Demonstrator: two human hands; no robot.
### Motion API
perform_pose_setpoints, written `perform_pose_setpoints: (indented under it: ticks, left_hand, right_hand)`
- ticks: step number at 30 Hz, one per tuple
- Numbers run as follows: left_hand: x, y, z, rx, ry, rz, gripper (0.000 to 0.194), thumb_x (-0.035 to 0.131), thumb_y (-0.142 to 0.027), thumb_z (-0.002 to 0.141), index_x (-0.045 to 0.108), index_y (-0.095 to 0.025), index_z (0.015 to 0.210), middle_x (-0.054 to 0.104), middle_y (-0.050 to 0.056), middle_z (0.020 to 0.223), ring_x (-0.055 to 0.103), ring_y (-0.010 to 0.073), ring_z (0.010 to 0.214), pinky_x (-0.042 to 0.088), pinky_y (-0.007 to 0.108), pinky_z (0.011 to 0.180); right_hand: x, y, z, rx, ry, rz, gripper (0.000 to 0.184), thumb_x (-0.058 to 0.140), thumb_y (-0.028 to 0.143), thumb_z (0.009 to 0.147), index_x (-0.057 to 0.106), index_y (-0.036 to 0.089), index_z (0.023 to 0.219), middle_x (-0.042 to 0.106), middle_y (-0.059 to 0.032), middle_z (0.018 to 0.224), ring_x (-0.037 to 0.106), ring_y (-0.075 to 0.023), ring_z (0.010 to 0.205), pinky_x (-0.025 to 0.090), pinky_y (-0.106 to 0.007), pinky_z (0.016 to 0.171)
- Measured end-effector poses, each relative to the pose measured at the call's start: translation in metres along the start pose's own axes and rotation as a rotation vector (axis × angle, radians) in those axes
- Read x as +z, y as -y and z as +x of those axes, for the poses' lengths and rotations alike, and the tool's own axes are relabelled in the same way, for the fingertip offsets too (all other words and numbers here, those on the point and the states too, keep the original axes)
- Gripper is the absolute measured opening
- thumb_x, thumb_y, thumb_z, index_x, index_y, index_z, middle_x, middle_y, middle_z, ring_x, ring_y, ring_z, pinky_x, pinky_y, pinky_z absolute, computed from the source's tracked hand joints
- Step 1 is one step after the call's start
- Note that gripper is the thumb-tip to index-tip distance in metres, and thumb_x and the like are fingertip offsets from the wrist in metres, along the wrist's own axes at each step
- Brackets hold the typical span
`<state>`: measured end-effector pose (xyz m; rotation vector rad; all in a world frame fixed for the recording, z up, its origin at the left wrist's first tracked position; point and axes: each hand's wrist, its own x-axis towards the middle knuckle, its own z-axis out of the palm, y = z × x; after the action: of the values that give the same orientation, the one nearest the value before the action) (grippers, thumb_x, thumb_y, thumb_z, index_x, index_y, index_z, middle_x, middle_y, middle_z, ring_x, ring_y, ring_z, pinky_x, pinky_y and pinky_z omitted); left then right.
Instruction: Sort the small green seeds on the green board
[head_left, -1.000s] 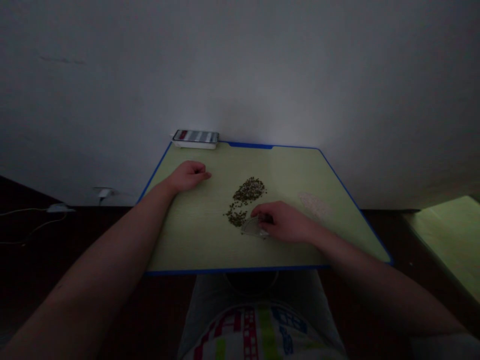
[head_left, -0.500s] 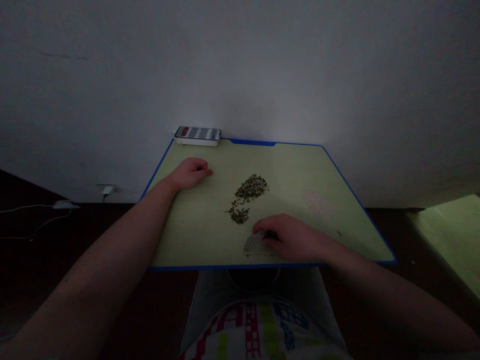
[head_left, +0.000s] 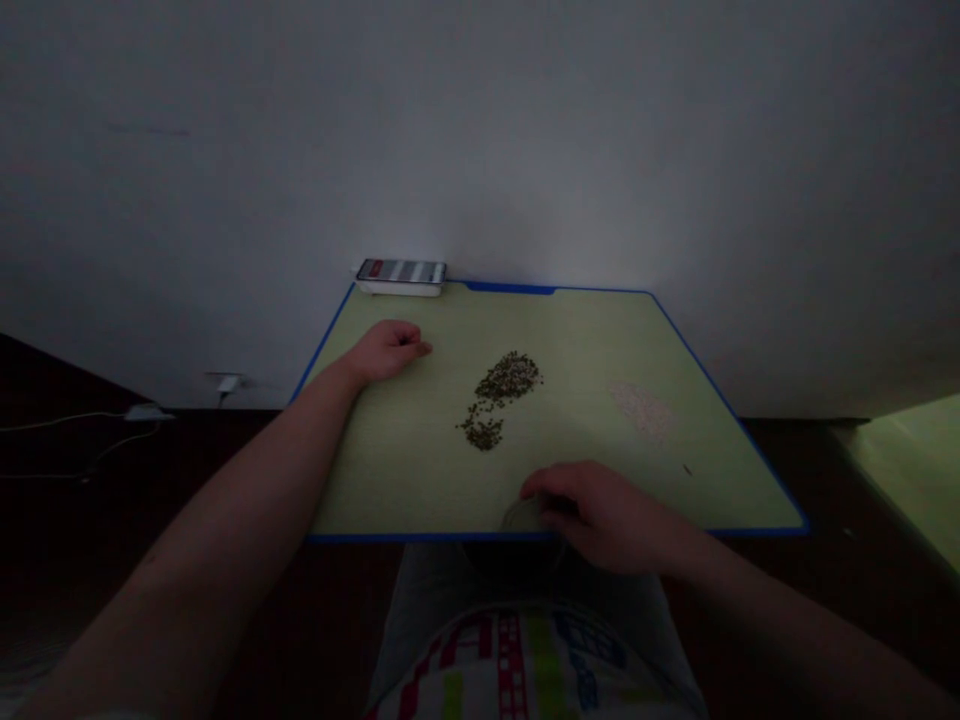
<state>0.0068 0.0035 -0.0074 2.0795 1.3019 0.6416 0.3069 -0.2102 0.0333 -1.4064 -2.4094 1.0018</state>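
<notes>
Presently, the right hand (head_left: 600, 510) pinches a clear protractor (head_left: 520, 515) at the counter's (head_left: 405, 480) edge; the left hand's (head_left: 386, 352) fingers curl together.

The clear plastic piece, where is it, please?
In the head view, the right hand holds the clear plastic piece by the near table edge, below the dark grains.

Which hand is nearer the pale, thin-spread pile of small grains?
Right. The right hand is on the near side of the pale pile, slightly left; the left hand is far to its left.
</notes>
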Motion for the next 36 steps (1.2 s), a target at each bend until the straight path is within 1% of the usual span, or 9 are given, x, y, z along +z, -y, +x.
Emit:
perform_pose_setpoints:
  ticks: [4,7,10,12,14,17,21,29,36]
  left_hand:
    - [0.0,-0.001,0.0,0.011,-0.007,0.008,0.039,0.06,-0.044,0.074,0.039,-0.02,0.051,0.031,-0.006,0.05,0.031,0.0091,0.052,0.026,0.026,0.052]
    - [0.0,-0.001,0.0,-0.005,0.004,0.016,0.038,0.059,-0.044,0.074,0.04,-0.02,0.051,0.031,-0.006,0.051,0.031,0.0092,0.051,0.026,0.026,0.052]
    - [0.0,0.0,0.001,0.021,0.002,0.014,0.038,0.059,-0.044,0.073,0.04,-0.02,0.051,0.032,-0.006,0.05,0.032,0.0093,0.052,0.026,0.026,0.052]
    - [0.001,0.002,0.001,0.046,-0.001,0.004,0.039,0.059,-0.045,0.073,0.039,-0.02,0.051,0.031,-0.006,0.05,0.031,0.0093,0.052,0.027,0.026,0.052]
    - [0.001,0.003,0.001,0.055,-0.003,-0.005,0.04,0.059,-0.046,0.073,0.038,-0.02,0.051,0.031,-0.006,0.05,0.031,0.0092,0.052,0.026,0.025,0.052]
    - [0.0,0.003,0.001,0.049,-0.005,-0.008,0.04,0.059,-0.046,0.074,0.037,-0.021,0.052,0.03,-0.006,0.051,0.03,0.0093,0.052,0.026,0.025,0.052]
    - [0.0,0.003,0.001,0.054,0.004,-0.01,0.04,0.059,-0.045,0.074,0.038,-0.02,0.051,0.031,-0.005,0.051,0.031,0.0094,0.052,0.026,0.026,0.052]
    - [0.0,0.0,0.0,0.027,0.005,-0.021,0.039,0.06,-0.044,0.073,0.039,-0.02,0.051,0.031,-0.006,0.05,0.031,0.0085,0.051,0.026,0.025,0.05]
    - [0.001,0.001,0.0,0.037,-0.003,-0.034,0.039,0.06,-0.044,0.075,0.038,-0.02,0.052,0.031,-0.006,0.05,0.03,0.0087,0.051,0.026,0.025,0.051]
  right_hand:
    - [0.003,0.0,-0.007,-0.04,-0.059,0.042,0.031,0.056,0.007,0.081,0.072,0.021,0.104,0.076,-0.004,0.095,0.069,-0.0171,0.083,0.051,-0.028,0.075]
    - [0.014,0.001,-0.011,-0.101,-0.216,-0.003,0.03,0.052,0.011,0.088,0.071,0.02,0.11,0.076,-0.006,0.097,0.069,-0.0173,0.085,0.054,-0.029,0.076]
    - [0.036,0.008,-0.007,-0.243,-0.397,-0.291,0.037,0.046,0.01,0.092,0.069,0.017,0.12,0.075,-0.0123,0.108,0.07,-0.0213,0.091,0.056,-0.035,0.079]
    - [0.051,0.016,0.0,-0.351,-0.424,-0.5,0.04,0.048,0.007,0.089,0.067,0.015,0.124,0.075,-0.0137,0.115,0.069,-0.0229,0.091,0.056,-0.037,0.079]
    - [0.063,0.023,0.009,-0.388,-0.402,-0.612,0.038,0.053,0.008,0.088,0.068,0.013,0.122,0.075,-0.0138,0.114,0.069,-0.0229,0.087,0.055,-0.036,0.074]
    - [0.07,0.029,0.02,-0.348,-0.377,-0.676,0.035,0.058,0.012,0.087,0.068,0.012,0.121,0.075,-0.0148,0.114,0.068,-0.0235,0.089,0.054,-0.034,0.071]
    - [0.069,0.024,0.021,-0.268,-0.379,-0.701,0.039,0.059,0.011,0.087,0.067,0.013,0.124,0.074,-0.0146,0.116,0.067,-0.0239,0.092,0.053,-0.035,0.072]
    - [0.062,0.001,0.003,-0.162,-0.403,-0.732,0.044,0.059,0.004,0.082,0.067,0.015,0.124,0.075,-0.0139,0.116,0.066,-0.0255,0.091,0.055,-0.037,0.074]
    - [0.046,-0.023,-0.015,-0.11,-0.454,-0.769,0.046,0.054,0.002,0.081,0.071,0.015,0.121,0.076,-0.0115,0.113,0.068,-0.0252,0.091,0.057,-0.036,0.076]
